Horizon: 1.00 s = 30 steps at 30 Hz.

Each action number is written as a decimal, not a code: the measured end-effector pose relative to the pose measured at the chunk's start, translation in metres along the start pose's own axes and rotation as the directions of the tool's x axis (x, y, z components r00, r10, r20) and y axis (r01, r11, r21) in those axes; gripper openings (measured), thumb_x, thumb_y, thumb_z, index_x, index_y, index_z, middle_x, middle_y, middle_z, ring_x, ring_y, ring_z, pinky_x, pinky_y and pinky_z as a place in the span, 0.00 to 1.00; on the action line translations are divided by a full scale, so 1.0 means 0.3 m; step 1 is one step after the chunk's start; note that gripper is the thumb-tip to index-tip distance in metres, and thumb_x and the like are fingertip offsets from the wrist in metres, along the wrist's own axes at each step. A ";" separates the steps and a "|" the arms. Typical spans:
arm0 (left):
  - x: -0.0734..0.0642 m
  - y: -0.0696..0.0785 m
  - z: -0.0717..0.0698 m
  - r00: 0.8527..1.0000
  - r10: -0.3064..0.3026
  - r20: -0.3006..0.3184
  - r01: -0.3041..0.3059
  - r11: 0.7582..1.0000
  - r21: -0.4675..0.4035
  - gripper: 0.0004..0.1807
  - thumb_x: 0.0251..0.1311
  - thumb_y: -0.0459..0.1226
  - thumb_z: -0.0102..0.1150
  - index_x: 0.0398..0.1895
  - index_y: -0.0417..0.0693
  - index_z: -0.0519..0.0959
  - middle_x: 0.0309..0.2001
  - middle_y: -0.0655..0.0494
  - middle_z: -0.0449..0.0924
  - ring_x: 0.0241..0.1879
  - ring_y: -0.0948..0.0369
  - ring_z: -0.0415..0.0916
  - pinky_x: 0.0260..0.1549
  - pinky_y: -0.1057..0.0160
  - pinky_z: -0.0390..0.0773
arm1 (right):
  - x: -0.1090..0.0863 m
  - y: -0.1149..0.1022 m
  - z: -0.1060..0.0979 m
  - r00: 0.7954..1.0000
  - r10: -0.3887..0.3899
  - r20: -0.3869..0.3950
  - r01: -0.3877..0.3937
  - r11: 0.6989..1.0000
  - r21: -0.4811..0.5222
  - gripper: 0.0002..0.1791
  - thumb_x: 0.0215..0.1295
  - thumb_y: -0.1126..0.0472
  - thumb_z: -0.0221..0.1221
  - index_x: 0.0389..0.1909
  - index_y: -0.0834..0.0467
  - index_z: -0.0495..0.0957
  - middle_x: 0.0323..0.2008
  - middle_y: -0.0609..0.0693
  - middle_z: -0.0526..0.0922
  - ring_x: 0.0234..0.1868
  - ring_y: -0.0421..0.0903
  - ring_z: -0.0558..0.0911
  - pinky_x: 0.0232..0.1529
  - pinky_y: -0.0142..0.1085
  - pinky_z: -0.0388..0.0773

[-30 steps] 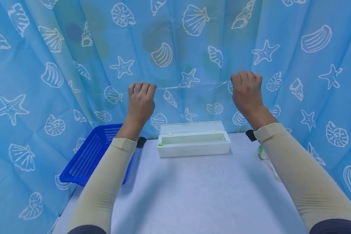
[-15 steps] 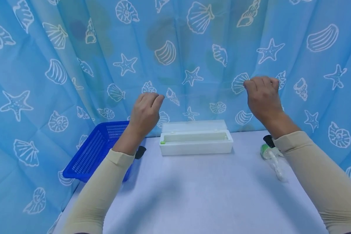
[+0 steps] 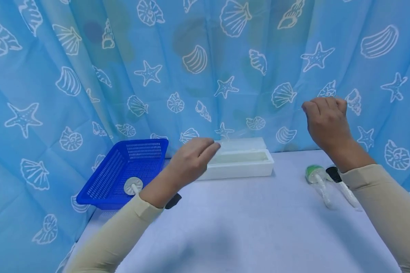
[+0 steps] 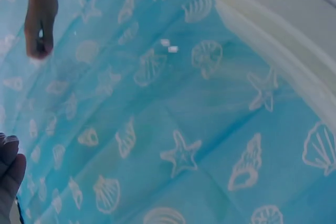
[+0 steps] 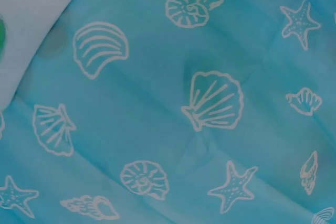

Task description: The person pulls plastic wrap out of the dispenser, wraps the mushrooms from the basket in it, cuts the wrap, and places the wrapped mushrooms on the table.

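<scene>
A sheet of clear cling film [image 4: 173, 49] stretches between my hands, showing mostly as faint glints in the left wrist view. My left hand [image 3: 191, 159] pinches one side of it, low in front of a long white box [image 3: 237, 169]. Higher up at the right, my right hand [image 3: 328, 119] grips the other side with fingers curled. The box's translucent lid [image 3: 247, 144] is raised, and the left hand covers its left end. In the right wrist view neither hand shows.
A blue basket [image 3: 99, 178] at left holds a round whitish piece with a short stem [image 3: 134, 185]. Two plastic-wrapped things lie at right, one with a green and white round head [image 3: 314, 173]. A shell-patterned blue curtain [image 3: 205, 106] hangs behind the white table [image 3: 259, 220].
My left hand has come down and right, in front of the box. My right hand has moved right and slightly lower. The film between them is harder to see.
</scene>
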State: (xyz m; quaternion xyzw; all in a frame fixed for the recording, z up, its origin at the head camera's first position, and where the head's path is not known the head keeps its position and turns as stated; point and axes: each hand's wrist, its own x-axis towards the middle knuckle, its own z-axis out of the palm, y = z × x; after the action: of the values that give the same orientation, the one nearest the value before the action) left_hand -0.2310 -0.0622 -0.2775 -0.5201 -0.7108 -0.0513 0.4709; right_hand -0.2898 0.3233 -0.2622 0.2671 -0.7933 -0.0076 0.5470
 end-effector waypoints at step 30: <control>-0.466 0.318 -0.110 0.890 0.185 0.418 -0.125 0.978 -0.167 0.21 0.77 0.31 0.23 0.53 0.45 0.72 0.44 0.52 0.75 0.37 0.60 0.71 0.43 0.64 0.76 | -0.568 -0.367 -0.252 0.970 -0.197 0.146 0.120 0.900 0.419 0.25 0.79 0.52 0.37 0.34 0.57 0.81 0.32 0.47 0.82 0.33 0.47 0.79 0.57 0.33 0.59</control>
State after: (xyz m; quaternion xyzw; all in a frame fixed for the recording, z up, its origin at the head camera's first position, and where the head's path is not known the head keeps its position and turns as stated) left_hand -0.1333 -0.1340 -0.4001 -0.6044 -0.7481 0.0547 0.2685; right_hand -0.1339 0.3238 -0.4125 0.4369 -0.8002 0.0883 0.4013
